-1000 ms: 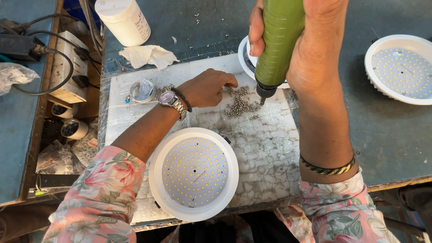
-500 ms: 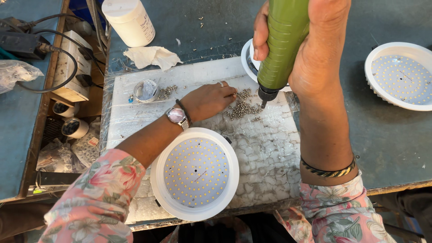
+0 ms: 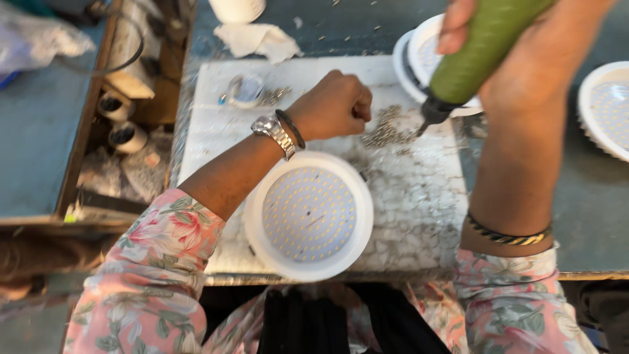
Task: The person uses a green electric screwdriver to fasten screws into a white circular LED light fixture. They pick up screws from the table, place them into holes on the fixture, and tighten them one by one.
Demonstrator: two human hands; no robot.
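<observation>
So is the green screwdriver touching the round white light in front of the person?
No, the right hand holds the green electric screwdriver with its tip over the pile of screws, away from the round LED light.

Work bench (image 3: 314, 26) w/ dark grey-blue top, scratched, small bits scattered far on it. On it lies a pale worn board (image 3: 419, 216). At left a lower blue shelf (image 3: 36, 137) w/ wooden edge. Light is even, soft, no hard shadows.
</observation>
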